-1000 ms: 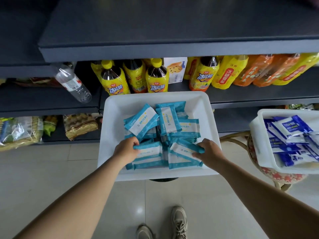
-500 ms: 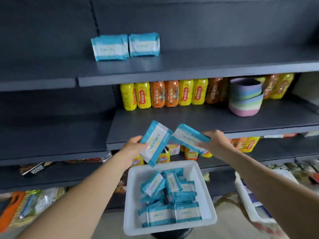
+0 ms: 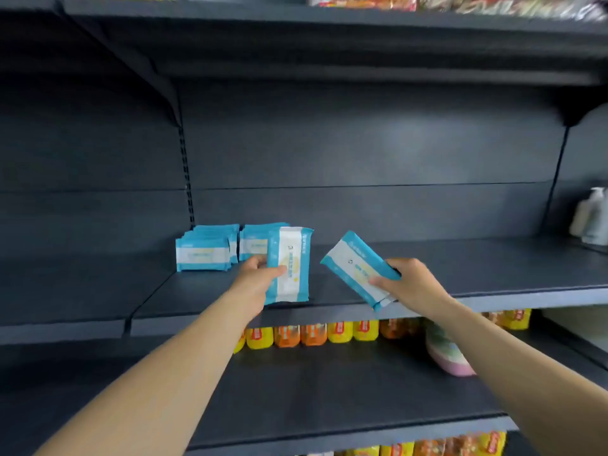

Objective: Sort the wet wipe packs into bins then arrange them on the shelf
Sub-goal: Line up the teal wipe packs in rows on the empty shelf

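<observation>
The left hand [image 3: 255, 274] has its grip clamped on a wet wipe pack [image 3: 288, 264], held upright just above the front part of the dark grey shelf [image 3: 460, 268]. The pack is a flat soft pouch, teal-blue at both long edges, with a broad white band down the middle bearing a pale yellow patch and a small dark dot; its print is too blurred to read. The right hand [image 3: 411, 284] has its grip clamped on a second pack [image 3: 360, 269] of the same look, tilted so that its top leans to the left, near the shelf's front edge and apart from the first pack.

Farther back on the same shelf, left of the hands, two groups of like packs stand upright: a left stack [image 3: 205, 250] and a right stack [image 3: 255, 241], just beside each other, the right one partly hidden behind the left-hand pack.

On the shelf below, a row of yellow and orange bottles [image 3: 312, 334] shows red labels with unreadable writing, and a pastel striped container [image 3: 449, 357] sits to the right. At the far right of the upper shelf stand pale pump bottles [image 3: 590, 218].
</observation>
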{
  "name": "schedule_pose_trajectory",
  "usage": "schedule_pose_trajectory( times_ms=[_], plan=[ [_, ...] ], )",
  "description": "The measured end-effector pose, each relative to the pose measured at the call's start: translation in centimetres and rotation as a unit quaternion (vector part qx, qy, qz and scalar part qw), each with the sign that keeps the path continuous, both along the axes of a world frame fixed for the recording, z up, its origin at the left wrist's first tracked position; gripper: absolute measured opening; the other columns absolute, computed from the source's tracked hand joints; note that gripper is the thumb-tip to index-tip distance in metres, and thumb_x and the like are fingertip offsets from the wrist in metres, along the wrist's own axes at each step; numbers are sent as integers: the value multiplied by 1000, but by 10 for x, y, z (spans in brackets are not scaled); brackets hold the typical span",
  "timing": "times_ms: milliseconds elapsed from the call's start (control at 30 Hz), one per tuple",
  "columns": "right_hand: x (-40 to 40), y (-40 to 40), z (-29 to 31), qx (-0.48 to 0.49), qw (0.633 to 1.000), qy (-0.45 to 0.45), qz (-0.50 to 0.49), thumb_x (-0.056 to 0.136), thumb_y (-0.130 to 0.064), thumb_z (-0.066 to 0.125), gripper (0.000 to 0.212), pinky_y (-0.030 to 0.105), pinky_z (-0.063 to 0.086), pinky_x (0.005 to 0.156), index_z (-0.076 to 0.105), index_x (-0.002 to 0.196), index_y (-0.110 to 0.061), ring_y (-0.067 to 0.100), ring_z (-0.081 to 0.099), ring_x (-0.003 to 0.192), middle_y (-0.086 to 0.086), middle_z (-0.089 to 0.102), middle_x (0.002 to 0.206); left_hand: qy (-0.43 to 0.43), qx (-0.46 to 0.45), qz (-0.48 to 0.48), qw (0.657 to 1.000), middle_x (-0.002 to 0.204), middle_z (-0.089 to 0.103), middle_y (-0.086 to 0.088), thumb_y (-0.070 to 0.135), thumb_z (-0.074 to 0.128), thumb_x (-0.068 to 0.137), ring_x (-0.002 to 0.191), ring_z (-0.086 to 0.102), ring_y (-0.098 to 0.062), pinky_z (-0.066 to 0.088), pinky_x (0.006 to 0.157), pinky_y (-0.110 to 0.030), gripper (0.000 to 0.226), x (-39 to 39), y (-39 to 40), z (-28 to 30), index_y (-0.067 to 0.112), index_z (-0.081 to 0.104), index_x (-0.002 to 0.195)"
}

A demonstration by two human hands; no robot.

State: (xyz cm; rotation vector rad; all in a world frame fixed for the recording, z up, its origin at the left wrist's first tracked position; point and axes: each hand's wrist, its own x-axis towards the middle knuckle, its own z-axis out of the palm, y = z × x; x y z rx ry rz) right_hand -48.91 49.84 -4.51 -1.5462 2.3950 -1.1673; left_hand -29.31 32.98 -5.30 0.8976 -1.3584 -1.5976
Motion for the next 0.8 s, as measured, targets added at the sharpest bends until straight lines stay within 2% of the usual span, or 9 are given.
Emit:
schedule_pose_trajectory(
  times_ms=[67, 167, 300, 400, 500, 567, 633, 733, 800],
  plan=[
    [-25, -25, 7, 8, 1000, 3, 1, 87, -29, 65, 12, 21, 35, 50, 65, 89, -18, 10, 53, 62, -1, 66, 81, 36, 9, 18, 999, 115, 59, -10, -9, 61, 84, 101, 60, -27, 51, 88, -44, 33, -20, -18, 5, 10, 51, 109],
    [-58, -61, 13, 15, 1000, 7, 16, 85, -28, 67, 13, 21, 34, 51, 65, 85, -15, 10, 52, 62, -4, 66, 80, 61, 19, 34, 997, 112, 59, -9, -18, 58, 81, 104, 58, -29, 51, 85, -42, 41, -44, -45, 8, 13, 53, 108],
    [-89, -102, 14, 33, 998, 12, 44, 81, -28, 71, 17, 20, 30, 51, 63, 75, -14, 8, 43, 57, -4, 59, 69, 68, 42, 53, 995, 106, 61, -8, -16, 56, 82, 97, 60, -27, 50, 85, -41, 38, -67, -79, -1, 13, 56, 106],
    [-101, -130, 7, 47, 996, 15, 69, 79, -29, 73, 16, 22, 32, 52, 64, 74, -17, 7, 45, 58, -8, 59, 69, 68, 64, 63, 994, 105, 64, -10, -11, 58, 84, 92, 62, -27, 50, 88, -43, 32, -75, -101, -12, 12, 58, 106],
    [-106, -153, -4, 64, 994, 22, 82, 77, -30, 74, 15, 20, 33, 53, 66, 78, -18, 7, 46, 61, -3, 62, 75, 0, 41, 79, 996, 107, 65, -9, -5, 63, 83, 97, 62, -27, 49, 94, -44, 25, -73, -115, -19, 16, 59, 97],
    [-108, -166, -12, 67, 993, 22, 93, 76, -28, 74, 14, 20, 35, 56, 68, 83, -18, 8, 48, 65, -1, 65, 78, -92, -18, 93, 991, 103, 66, -4, -1, 70, 80, 96, 61, -21, 48, 90, -37, 27, -67, -124, -22, 14, 59, 99],
    [-107, -177, -19, 47, 994, 6, 101, 75, -25, 76, 9, 20, 38, 58, 69, 80, -22, 7, 51, 67, -2, 67, 78, -145, -55, 81, 985, 101, 67, -1, 0, 74, 75, 94, 61, -18, 47, 87, -32, 30, -61, -134, -21, 11, 62, 101],
    [-103, -188, -29, -17, 993, -64, 99, 72, -17, 78, 15, 15, 42, 60, 70, 77, -28, 4, 58, 66, -11, 68, 73, -164, -66, 57, 983, 102, 70, -2, -2, 77, 71, 98, 64, -21, 49, 95, -40, 30, -58, -143, -13, 12, 64, 94],
    [-99, -193, -41, -76, 986, -122, 81, 72, -14, 79, 16, 19, 48, 65, 72, 81, -25, 6, 64, 71, -10, 71, 77, -159, -71, 53, 983, 101, 70, -1, -4, 76, 71, 98, 65, -20, 51, 93, -41, 29, -59, -148, -10, 13, 64, 92]
  ],
)
